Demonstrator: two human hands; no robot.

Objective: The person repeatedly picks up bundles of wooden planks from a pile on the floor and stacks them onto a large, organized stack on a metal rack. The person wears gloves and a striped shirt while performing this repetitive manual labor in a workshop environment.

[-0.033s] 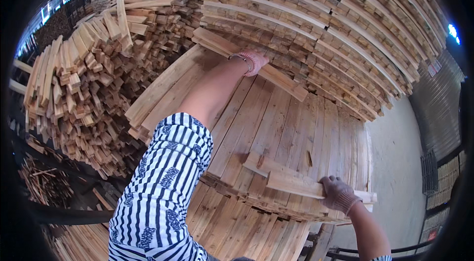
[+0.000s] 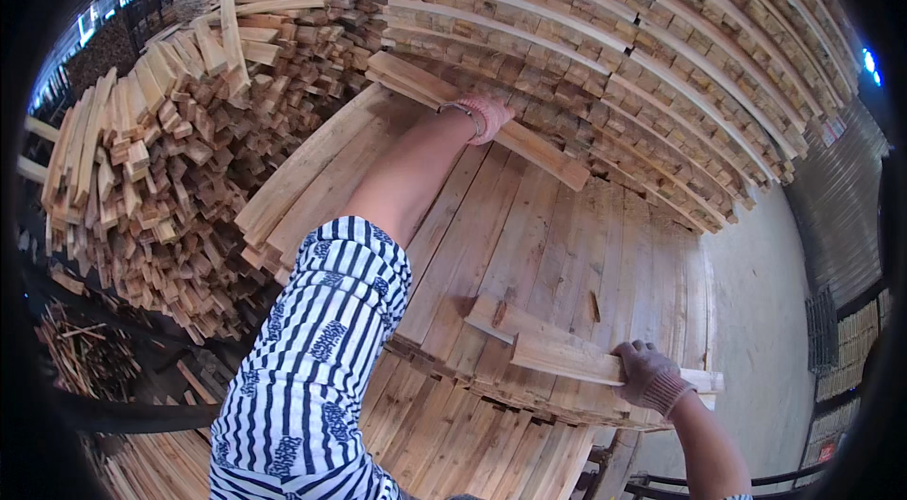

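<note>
At the far side of a layer of boards (image 2: 557,235), my left hand (image 2: 487,120), in a pinkish knit glove, is closed on a wooden plank (image 2: 543,157). That plank lies crosswise over the ends of the layer; its far edge is against the tall stack, and my fingertips are partly hidden. Nearer me, my gloved right hand (image 2: 650,377) grips the right part of a short wooden board (image 2: 567,360). This board lies crosswise near the layer's front edge. Another wooden strip (image 2: 496,316) sticks out from behind it on the left.
A tall stack of layered lumber (image 2: 586,37) rises at the back. To the left is a big heap of loose sticks (image 2: 170,179). Lower boards (image 2: 444,434) lie in front, below the layer. Concrete floor (image 2: 756,283) runs along the right, with a dark metal rail (image 2: 784,479) near it.
</note>
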